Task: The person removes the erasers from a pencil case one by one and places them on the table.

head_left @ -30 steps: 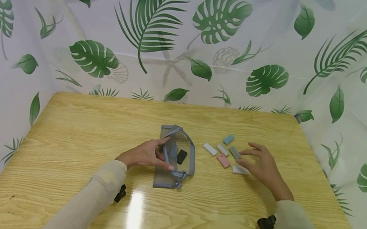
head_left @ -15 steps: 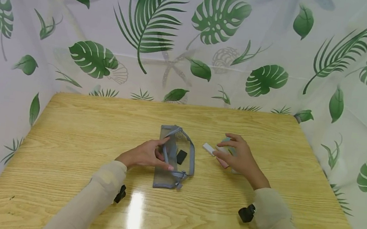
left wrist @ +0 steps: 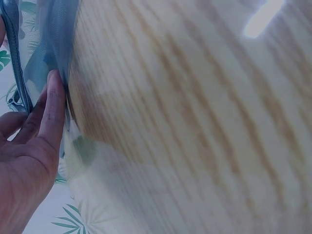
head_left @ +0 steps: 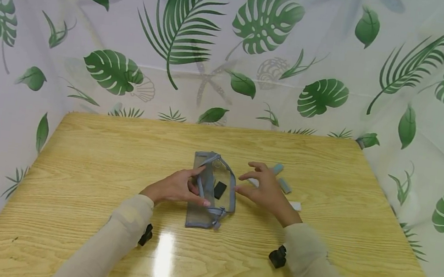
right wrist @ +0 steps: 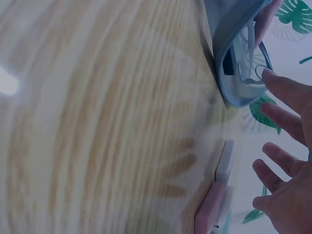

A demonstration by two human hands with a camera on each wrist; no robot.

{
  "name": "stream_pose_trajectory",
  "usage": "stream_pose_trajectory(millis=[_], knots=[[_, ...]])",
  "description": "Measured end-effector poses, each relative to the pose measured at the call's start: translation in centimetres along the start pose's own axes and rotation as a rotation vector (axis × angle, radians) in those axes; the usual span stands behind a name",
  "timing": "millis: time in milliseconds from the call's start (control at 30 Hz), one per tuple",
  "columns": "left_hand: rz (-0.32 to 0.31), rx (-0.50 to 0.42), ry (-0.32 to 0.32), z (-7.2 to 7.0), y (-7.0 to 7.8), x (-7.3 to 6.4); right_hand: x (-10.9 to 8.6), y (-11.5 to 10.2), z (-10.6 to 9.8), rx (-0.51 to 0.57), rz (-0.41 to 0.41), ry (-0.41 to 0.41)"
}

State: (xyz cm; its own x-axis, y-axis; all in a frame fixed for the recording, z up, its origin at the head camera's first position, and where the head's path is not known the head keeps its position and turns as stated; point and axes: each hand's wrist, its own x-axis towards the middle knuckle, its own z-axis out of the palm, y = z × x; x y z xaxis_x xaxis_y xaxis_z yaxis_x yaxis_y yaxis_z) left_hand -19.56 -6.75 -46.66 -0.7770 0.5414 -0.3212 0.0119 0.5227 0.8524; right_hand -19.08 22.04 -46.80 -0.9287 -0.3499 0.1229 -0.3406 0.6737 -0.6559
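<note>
A see-through mesh pouch [head_left: 233, 200] with grey-blue edging lies on the table in the head view, its mouth spread. My left hand [head_left: 176, 186] holds it at the near-left rim, thumb and index finger apart along the edge, other fingers against the mesh [left wrist: 61, 34]. Inside lies a small black block [head_left: 220, 190]. My right hand [head_left: 267, 191] hovers just right of the pouch, fingers loosely bent and apart, holding nothing. Under and beside it are small blocks: a white one [right wrist: 225, 161], a pink one [right wrist: 209, 209], a teal one [head_left: 277, 169] and a grey-green one [head_left: 284, 186].
Another white block [head_left: 296, 206] lies by the right wrist, partly covered. The wooden table [head_left: 100, 151] runs back to a leaf-patterned cloth [head_left: 269, 93], which also hangs at both sides. Black wrist cameras [head_left: 277, 257] sit beneath the forearms.
My right hand has moved left from above the blocks to the pouch's right edge, covering different blocks on the way. My left hand and the pouch stay where they were.
</note>
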Motion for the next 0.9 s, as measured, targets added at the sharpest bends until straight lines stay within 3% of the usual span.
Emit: stream_pose_trajectory(millis=[267,900], knots=[[-0.006,-0.013,-0.004,0.0,-0.1,0.1,0.4,-0.5,1.6,-0.063,-0.047,-0.014],[-0.001,-0.009,-0.004,0.0,-0.2,0.1,0.7,-1.4,3.2,-0.204,-0.017,-0.021]])
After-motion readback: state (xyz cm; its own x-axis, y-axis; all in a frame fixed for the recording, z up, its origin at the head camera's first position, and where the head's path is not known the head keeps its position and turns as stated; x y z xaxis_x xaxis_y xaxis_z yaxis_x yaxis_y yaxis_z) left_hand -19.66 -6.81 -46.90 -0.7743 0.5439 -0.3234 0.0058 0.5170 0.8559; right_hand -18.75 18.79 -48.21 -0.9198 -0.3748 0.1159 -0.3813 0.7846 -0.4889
